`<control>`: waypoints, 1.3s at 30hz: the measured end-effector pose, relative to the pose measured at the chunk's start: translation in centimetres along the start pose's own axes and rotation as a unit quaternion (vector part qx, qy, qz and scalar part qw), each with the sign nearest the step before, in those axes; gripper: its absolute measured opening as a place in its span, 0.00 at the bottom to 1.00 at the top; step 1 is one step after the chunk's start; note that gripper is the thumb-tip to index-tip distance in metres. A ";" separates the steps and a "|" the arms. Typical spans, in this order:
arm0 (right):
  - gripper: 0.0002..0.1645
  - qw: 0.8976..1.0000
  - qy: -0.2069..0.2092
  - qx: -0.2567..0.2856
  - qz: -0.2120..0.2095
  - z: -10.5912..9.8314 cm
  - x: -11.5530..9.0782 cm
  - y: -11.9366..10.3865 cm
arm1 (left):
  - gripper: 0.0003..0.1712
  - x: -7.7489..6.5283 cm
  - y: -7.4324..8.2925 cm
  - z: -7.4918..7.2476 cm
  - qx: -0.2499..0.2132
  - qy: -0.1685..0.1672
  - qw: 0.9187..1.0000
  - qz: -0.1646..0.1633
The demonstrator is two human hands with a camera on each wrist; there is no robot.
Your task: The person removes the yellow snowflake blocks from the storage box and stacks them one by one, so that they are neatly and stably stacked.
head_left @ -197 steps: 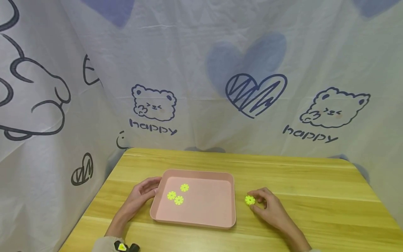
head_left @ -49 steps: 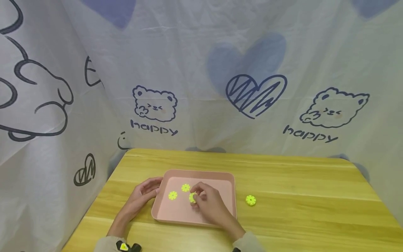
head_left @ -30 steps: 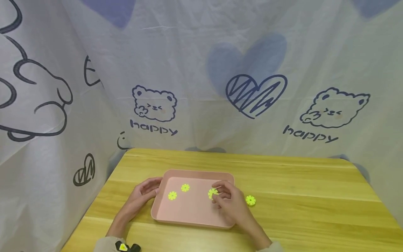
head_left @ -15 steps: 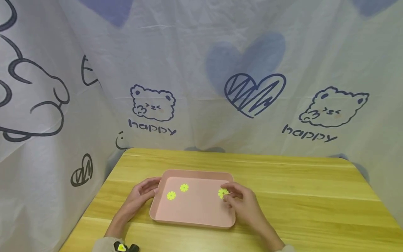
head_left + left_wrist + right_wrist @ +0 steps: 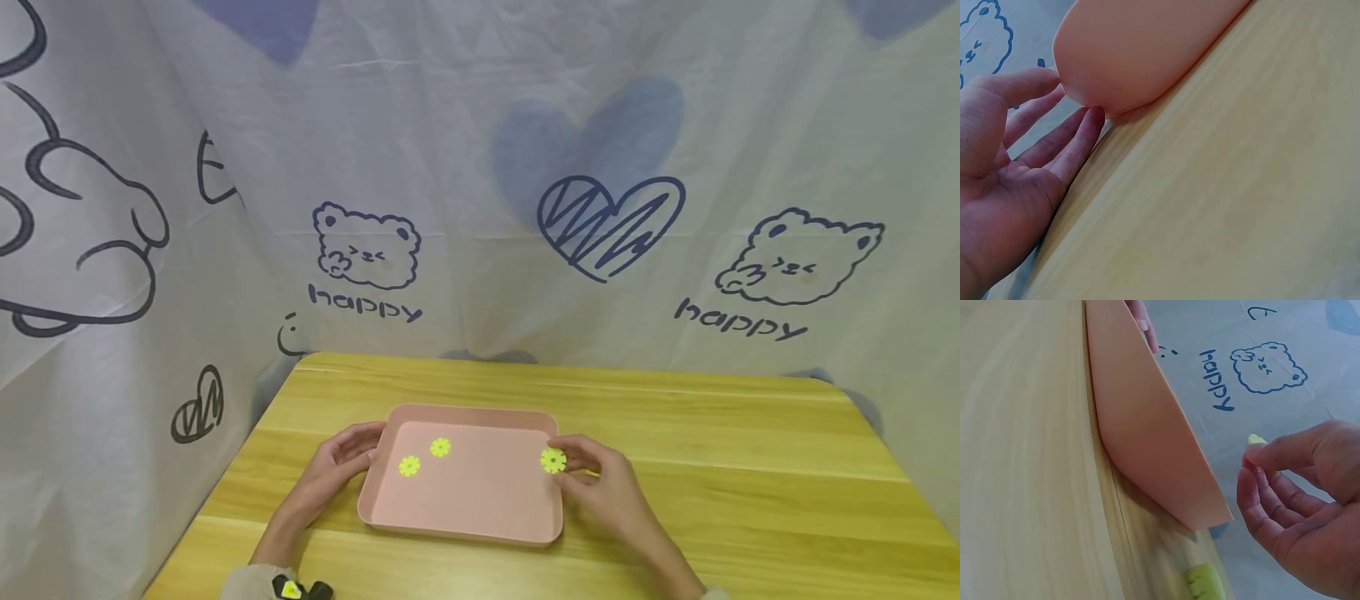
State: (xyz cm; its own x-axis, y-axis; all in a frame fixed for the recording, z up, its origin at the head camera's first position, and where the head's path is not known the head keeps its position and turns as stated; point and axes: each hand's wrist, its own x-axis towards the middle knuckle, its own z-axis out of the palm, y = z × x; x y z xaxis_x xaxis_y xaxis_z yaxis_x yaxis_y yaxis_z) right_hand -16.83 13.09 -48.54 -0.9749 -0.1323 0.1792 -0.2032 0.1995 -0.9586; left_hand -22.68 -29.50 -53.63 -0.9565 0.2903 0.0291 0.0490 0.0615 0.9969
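A pink rectangular tray (image 5: 480, 487) lies on the table. My left hand (image 5: 322, 475) touches its left side with lightly bent fingers; the left wrist view shows the fingertips (image 5: 1094, 115) against the tray's wall (image 5: 1141, 50). Over the tray's right rim, my right hand (image 5: 603, 483) pinches a yellow notched snowflake disc (image 5: 553, 461) between thumb and fingers. Two more snowflake discs, one nearer (image 5: 408, 466) and one farther back (image 5: 440, 447), lie flat in the left half of the tray. In the right wrist view, a thick yellow notched piece (image 5: 1205, 582) sits on the table beside the tray.
The wooden table (image 5: 750, 467) extends around the tray. Behind it hangs a white cloth (image 5: 480, 275) printed with hearts and bears, and another cloth side (image 5: 90, 400) stands at the left.
A snowflake disc from the tray's left half has been picked up by my right hand and carried rightwards to the right rim. The left hand has stayed at the tray's side.
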 end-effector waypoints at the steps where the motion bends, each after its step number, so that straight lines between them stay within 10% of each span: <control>1: 0.24 1.000 0.001 0.000 0.000 -0.2 0.0 0.0 | 0.29 0.0 0.0 0.0 0.000 0.000 1.000 0.000; 25: 0.26 0.982 0.025 -0.158 -0.101 -4.2 -0.4 2.4 | 0.29 -0.1 0.0 -0.1 0.009 0.004 1.000 0.001; 39: 0.24 0.984 0.000 -0.163 -0.071 -5.8 -0.6 4.1 | 0.29 -0.1 0.1 0.0 0.004 0.003 1.000 -0.004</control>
State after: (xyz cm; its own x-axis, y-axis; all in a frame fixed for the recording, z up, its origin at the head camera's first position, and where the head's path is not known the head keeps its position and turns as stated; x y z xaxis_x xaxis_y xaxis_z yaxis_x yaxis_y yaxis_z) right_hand -17.64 19.66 -51.27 -0.9347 -0.1812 0.3058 -0.3554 0.4800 -0.8021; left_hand -22.61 -29.54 -53.58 -0.9587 0.2838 0.0209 0.0426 0.0707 0.9966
